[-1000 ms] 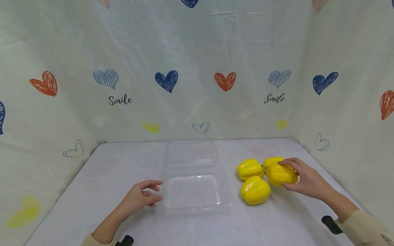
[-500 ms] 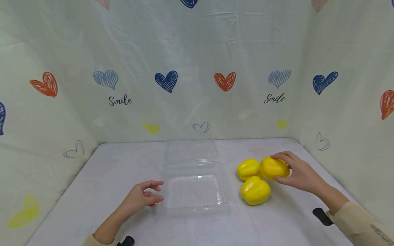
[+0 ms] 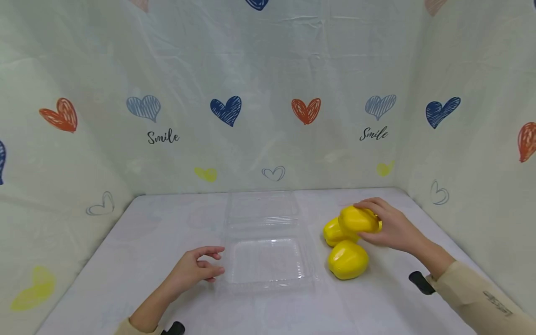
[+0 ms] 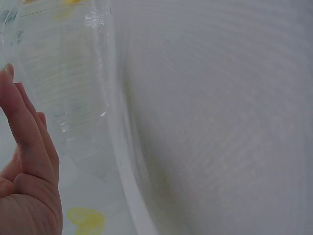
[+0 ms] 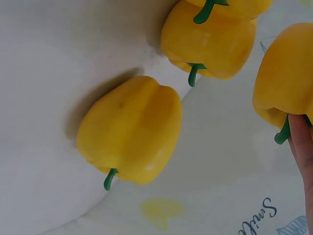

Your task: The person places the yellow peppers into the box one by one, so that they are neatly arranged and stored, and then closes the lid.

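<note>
My right hand (image 3: pixel 391 228) holds a yellow bell pepper (image 3: pixel 358 219) between thumb and fingers, raised over the other peppers. In the right wrist view, this held pepper (image 5: pixel 283 73) shows its green stem beside a finger. Below it, one yellow pepper (image 3: pixel 331 233) is partly covered by it, and another pepper (image 3: pixel 348 259) lies nearer to me. A further pepper behind the held one is mostly hidden. My left hand (image 3: pixel 190 272), fingers loosely bent and holding nothing, is by the left edge of a clear plastic clamshell container (image 3: pixel 268 284), whose lid (image 3: pixel 263 204) lies folded back.
A white-covered table (image 3: pixel 167 218) carries everything. Pale curtains (image 3: pixel 268 60) printed with hearts and "Smile" stand at its back and sides. The peppers lie right of the container.
My right hand has lifted the pepper and carried it left, over the rear pepper. The left hand has barely moved; the container stays in place.
</note>
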Motion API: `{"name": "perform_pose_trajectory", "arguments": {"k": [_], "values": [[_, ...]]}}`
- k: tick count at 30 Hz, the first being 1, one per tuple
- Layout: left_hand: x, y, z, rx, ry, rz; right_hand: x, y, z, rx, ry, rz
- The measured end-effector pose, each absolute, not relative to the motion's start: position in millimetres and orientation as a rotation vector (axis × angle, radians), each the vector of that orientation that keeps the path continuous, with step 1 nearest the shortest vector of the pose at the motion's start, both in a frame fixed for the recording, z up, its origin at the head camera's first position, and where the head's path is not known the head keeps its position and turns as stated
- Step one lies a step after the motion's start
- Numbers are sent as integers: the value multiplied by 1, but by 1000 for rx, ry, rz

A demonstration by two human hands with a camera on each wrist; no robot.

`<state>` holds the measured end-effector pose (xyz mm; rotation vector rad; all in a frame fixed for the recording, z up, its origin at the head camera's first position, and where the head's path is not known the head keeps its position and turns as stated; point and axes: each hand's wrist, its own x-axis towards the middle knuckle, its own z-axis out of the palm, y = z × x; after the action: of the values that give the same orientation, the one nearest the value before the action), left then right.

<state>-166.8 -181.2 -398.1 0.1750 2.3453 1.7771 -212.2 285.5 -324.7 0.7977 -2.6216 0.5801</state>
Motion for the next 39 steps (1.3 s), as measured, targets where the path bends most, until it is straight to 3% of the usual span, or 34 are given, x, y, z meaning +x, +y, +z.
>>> {"name": "perform_pose_trajectory", "arguments": {"k": [39], "values": [[-167, -179, -397, 144, 2314, 1798, -240, 219, -305, 935, -2585, 685]]}}
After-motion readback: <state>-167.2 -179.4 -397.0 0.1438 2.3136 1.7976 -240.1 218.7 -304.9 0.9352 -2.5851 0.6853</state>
